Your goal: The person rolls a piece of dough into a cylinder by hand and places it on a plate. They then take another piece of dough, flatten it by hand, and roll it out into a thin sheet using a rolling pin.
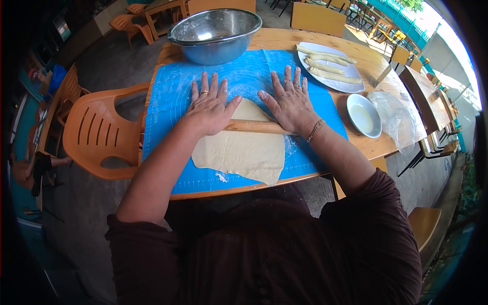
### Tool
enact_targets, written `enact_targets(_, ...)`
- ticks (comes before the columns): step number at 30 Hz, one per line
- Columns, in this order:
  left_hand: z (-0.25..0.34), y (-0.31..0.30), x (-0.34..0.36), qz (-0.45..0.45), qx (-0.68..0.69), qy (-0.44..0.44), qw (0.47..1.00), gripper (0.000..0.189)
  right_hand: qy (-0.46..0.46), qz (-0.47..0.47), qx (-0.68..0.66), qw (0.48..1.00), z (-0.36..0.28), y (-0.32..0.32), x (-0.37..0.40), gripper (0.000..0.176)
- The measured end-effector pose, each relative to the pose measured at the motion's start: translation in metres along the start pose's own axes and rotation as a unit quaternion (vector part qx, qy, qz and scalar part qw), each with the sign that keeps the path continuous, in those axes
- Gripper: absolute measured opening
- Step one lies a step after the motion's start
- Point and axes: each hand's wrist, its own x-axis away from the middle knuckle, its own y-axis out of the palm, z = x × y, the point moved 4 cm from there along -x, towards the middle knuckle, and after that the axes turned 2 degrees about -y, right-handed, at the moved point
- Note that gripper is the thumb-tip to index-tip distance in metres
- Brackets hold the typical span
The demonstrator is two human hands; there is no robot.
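Note:
A flattened sheet of dough (239, 154) lies on a blue pastry mat (168, 112) marked with rings and rulers. Across the dough rests a wooden rolling pin (254, 126). My left hand (208, 107), with a ring on one finger, lies flat over the pin's left part, fingers stretched forward. Over its right end is my right hand (292, 104), also flat with fingers spread and a bracelet at the wrist. Both palms press on the pin without wrapping round it. White flour dusts my fingers and the mat. The pin's ends are mostly hidden under my hands.
A large metal bowl (216, 43) stands at the back left. At the right are an oval plate (351, 87) with several dough strips (328, 66), a small white bowl (363, 116) and a clear plastic bag (399, 119). An orange chair (101, 127) adjoins the table's left edge.

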Motion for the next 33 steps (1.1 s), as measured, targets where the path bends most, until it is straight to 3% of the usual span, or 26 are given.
enact_targets(3, 0.003, 0.000, 0.024, -0.009, -0.012, 0.036, 0.999, 0.073, -0.070, 0.062, 0.007, 0.996, -0.014, -0.006, 0.026, 0.081)
enact_targets(12, -0.001, 0.005, 0.131, 0.043, 0.048, 0.197, 0.978, 0.077, -0.190, 0.020, -0.060, 0.980, -0.062, -0.035, 0.128, 0.076)
enact_targets(17, 0.003, 0.000, 0.098, 0.054, 0.003, 0.160, 0.986, 0.073, -0.148, 0.058, -0.028, 0.987, -0.049, -0.027, 0.094, 0.077)
enact_targets(24, -0.001, -0.001, -0.010, 0.098, -0.024, 0.000, 0.995, 0.073, -0.051, 0.090, 0.043, 0.994, -0.005, 0.003, -0.007, 0.085)
enact_targets(26, -0.003, -0.004, -0.027, 0.120, -0.013, -0.026, 0.992, 0.073, -0.001, 0.009, 0.021, 1.000, 0.003, 0.008, -0.021, 0.089)
enact_targets(29, -0.003, -0.006, -0.046, 0.136, -0.021, -0.078, 0.987, 0.072, 0.024, -0.030, 0.029, 0.999, 0.010, 0.014, -0.035, 0.092)
enact_targets(32, -0.006, -0.004, -0.052, 0.210, -0.031, -0.094, 0.973, 0.065, 0.035, -0.040, -0.004, 0.999, 0.015, 0.019, -0.038, 0.092)
enact_targets(33, -0.004, -0.007, -0.045, 0.275, 0.001, -0.064, 0.959, 0.053, 0.039, -0.033, -0.048, 0.998, 0.017, 0.017, -0.039, 0.090)
